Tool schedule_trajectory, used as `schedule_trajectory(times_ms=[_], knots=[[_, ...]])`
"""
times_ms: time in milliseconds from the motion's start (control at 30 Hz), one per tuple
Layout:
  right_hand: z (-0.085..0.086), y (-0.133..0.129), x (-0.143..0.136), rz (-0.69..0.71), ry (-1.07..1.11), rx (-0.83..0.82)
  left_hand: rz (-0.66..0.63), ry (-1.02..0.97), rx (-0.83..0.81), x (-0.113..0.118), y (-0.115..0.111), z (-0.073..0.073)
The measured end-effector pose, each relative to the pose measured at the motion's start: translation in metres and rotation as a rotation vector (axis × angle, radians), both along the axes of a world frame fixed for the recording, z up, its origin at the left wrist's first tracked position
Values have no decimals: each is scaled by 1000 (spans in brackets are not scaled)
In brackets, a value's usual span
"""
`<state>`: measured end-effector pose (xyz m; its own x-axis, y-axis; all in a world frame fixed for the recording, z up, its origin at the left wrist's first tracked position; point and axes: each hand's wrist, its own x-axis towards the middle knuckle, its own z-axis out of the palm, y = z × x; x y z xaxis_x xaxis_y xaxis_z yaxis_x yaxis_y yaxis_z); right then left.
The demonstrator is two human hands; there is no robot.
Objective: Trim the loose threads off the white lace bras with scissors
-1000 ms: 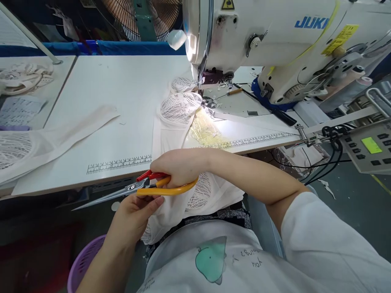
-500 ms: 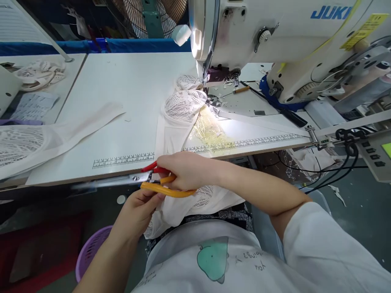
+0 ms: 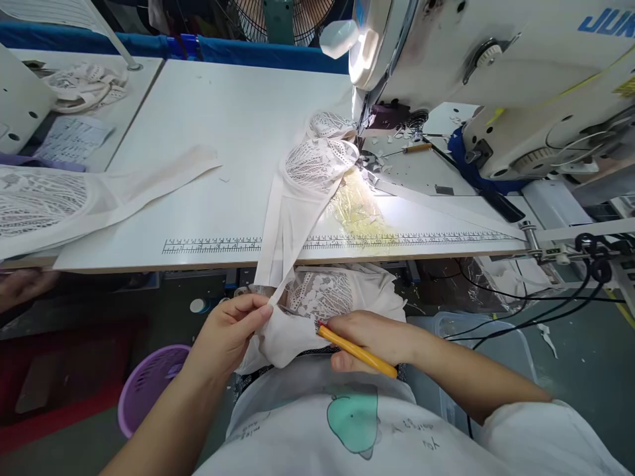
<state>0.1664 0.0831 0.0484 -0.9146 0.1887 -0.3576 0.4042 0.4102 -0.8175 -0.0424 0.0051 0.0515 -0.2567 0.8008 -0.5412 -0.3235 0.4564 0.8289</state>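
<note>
My left hand (image 3: 237,334) pinches the lower end of a narrow white fabric strip just below the table edge. That strip runs up to a white lace bra (image 3: 317,162), whose far cup lies by the sewing machine's needle area. My right hand (image 3: 364,338) is closed around scissors (image 3: 357,350) with an orange and red handle. Their blades are mostly hidden by white fabric, so I cannot tell whether they are apart. More white lace fabric (image 3: 322,294) hangs over my lap, between and behind both hands.
The sewing machine (image 3: 446,73) stands at the right of the white table (image 3: 208,125). Another lace piece (image 3: 99,198) lies at left. Below are a purple basket (image 3: 149,390) and a clear bin (image 3: 496,350). Another person's hand (image 3: 24,289) shows at the left edge.
The scissors have gone from pointing left along the table edge to low by my lap, with my right hand moving right and down. My left hand now pinches the strip.
</note>
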Motion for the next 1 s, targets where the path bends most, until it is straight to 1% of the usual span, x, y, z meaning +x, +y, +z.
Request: schedule_trajectory(times_ms=[167,400,467,567,667,767,800,867,933,1000], knots=[[8,1,-17,-37,-19,95,-16,1,2,1,-1,1],[8,0,-21,-64,-86,173,-21,24,22,-1,0,0],[7,-1,-22,-89,-118,157,-27,31,25,-1,0,-1],[2,-6,-22,-149,-157,73,-46,44,26,-1,0,-2],[-5,-8,-15,-224,-127,-1,-62,56,26,0,-4,-2],[-7,-5,-2,-336,7,34,-135,166,77,5,-9,2],[-7,-3,2,-393,94,64,-171,238,112,8,-12,4],[-4,-1,8,-513,333,98,-246,389,178,14,-16,6],[0,-3,9,-576,536,57,-307,489,240,22,-19,8],[5,-8,5,-567,589,-55,-378,524,304,30,-21,9]])
